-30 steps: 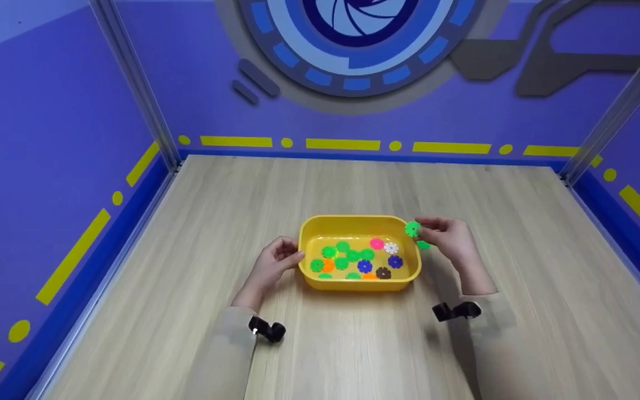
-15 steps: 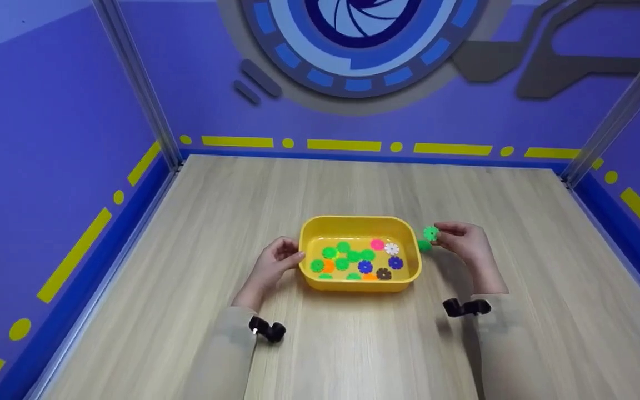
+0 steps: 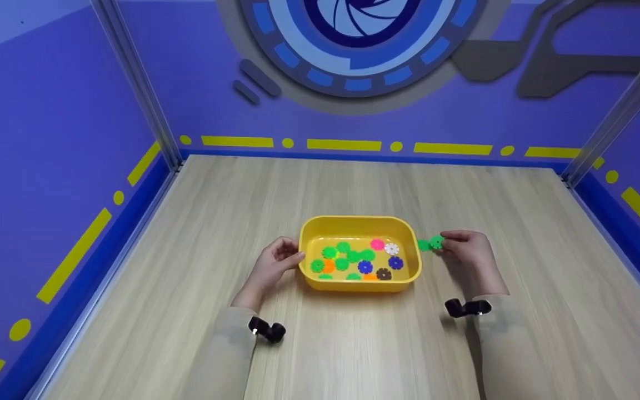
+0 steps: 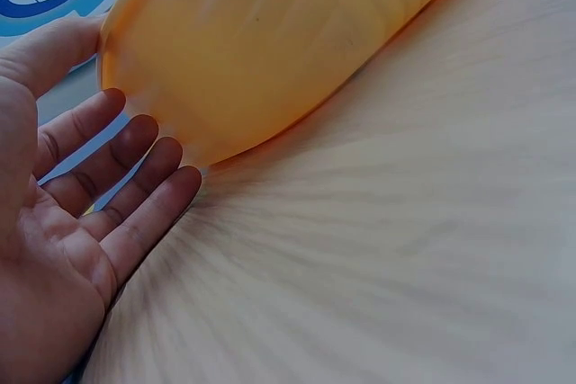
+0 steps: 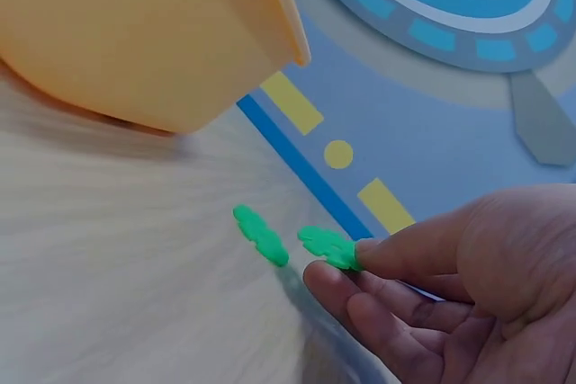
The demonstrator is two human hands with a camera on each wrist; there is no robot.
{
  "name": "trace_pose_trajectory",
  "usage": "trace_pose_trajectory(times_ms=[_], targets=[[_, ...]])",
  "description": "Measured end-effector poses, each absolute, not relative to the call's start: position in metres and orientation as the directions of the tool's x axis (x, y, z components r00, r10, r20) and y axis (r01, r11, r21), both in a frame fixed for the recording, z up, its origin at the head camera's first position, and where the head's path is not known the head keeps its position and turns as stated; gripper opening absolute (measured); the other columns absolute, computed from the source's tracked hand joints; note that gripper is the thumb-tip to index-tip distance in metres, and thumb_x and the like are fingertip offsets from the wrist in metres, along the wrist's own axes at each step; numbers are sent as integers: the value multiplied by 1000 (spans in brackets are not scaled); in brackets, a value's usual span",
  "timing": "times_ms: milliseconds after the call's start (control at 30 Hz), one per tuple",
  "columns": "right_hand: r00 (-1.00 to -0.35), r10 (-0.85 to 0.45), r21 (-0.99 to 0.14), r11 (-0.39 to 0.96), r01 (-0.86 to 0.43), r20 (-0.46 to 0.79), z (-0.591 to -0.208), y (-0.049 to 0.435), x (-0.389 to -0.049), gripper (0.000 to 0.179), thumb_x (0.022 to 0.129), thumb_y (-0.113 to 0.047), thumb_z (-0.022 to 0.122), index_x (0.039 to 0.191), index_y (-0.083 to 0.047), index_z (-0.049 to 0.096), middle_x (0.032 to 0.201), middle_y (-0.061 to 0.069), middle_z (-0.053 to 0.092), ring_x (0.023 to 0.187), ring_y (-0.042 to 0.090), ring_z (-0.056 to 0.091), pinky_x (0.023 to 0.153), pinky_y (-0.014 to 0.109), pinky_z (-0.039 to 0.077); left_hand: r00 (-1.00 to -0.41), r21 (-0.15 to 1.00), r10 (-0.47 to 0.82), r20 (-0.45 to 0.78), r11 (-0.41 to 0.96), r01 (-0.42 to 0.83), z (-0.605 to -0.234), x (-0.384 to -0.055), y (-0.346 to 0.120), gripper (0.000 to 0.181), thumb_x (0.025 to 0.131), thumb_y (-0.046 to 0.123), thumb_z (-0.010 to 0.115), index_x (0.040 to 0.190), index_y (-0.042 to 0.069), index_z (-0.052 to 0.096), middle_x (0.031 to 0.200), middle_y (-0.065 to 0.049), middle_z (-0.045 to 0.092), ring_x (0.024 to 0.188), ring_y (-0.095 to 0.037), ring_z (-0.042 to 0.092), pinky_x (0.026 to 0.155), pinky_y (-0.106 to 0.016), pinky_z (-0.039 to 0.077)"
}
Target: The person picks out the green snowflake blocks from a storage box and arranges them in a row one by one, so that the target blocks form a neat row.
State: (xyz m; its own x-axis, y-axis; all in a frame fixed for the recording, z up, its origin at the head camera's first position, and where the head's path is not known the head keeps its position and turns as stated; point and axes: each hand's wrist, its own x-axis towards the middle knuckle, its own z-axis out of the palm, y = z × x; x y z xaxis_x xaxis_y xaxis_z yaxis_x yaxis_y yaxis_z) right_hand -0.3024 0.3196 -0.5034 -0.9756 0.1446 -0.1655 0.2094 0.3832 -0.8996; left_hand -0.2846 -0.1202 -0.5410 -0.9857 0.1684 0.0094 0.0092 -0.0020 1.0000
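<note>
A yellow plastic tub rests on the table with several notched, flower-shaped interlocking discs inside, such as a pink disc and a white disc. My left hand holds its left end, thumb at the rim and fingertips against the outer wall, as the left wrist view also shows. To the right of the tub, my right hand pinches a green interlocking disc between thumb and fingers. Low over the table, it is close beside a second green disc, which lies near the tub's right end.
Wood-grain table all around the tub. A purple-blue panel with yellow marks stands behind it, with side panels and metal posts at left and right. Each wrist wears a small black camera.
My right hand has moved right from the tub's right rim and then down toward the table, carrying the green interlocking disc beside the other one. The left hand and tub have stayed put.
</note>
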Motion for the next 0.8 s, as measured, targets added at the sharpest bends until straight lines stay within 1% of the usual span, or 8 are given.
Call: trace_pose_trajectory(times_ms=[67, 300, 433, 633, 700, 800], targets=[[-974, 145, -905, 366, 214, -172, -504, 320, -303, 39, 100, -4, 59, 135, 13, 57, 123, 29, 68, 82, 7, 74, 80, 21, 62, -986, 1000, 168, 6, -3, 5, -541, -284, -120, 29, 94, 9, 73, 115, -4, 59, 106, -4, 62, 98, -14, 62, 85, -25, 60], [-972, 168, -875, 429, 224, -166, -506, 321, -303, 38, 100, -7, 60, 132, 13, 60, 110, 21, 74, 75, 3, 68, 69, 16, 58, -986, 1000, 169, 0, -6, -1, -541, -283, -120, 28, 94, 10, 73, 115, -3, 60, 107, -5, 62, 99, -15, 62, 86, -27, 60], [-970, 173, -869, 437, 233, -173, -506, 320, -303, 38, 100, -8, 60, 131, 13, 61, 107, 18, 75, 75, 3, 68, 69, 17, 57, -985, 1000, 172, -5, -7, -6, -540, -283, -120, 28, 93, 10, 73, 115, -2, 60, 108, -6, 62, 100, -15, 63, 87, -29, 60], [-966, 178, -862, 442, 248, -187, -503, 318, -302, 37, 101, -11, 59, 131, 12, 62, 97, 11, 76, 75, 5, 67, 68, 18, 57, -984, 1000, 178, 6, -1, 6, -541, -284, -121, 27, 94, 11, 73, 114, -1, 61, 108, -5, 62, 99, -15, 63, 86, -27, 60], [-966, 184, -853, 459, 248, -182, -502, 318, -302, 37, 101, -12, 58, 130, 11, 62, 99, 13, 76, 75, 6, 67, 67, 18, 56, -984, 1000, 177, 10, -2, 10, -541, -284, -121, 27, 94, 11, 72, 114, -3, 60, 107, -6, 62, 99, -15, 63, 86, -27, 60], [-964, 194, -844, 473, 253, -180, -502, 317, -301, 38, 102, -12, 56, 130, 11, 62, 109, 21, 74, 76, 6, 67, 68, 18, 57, -984, 1000, 177, 8, -8, 7, -541, -284, -121, 28, 94, 10, 72, 115, -4, 59, 107, -5, 62, 98, -14, 63, 86, -27, 60]])
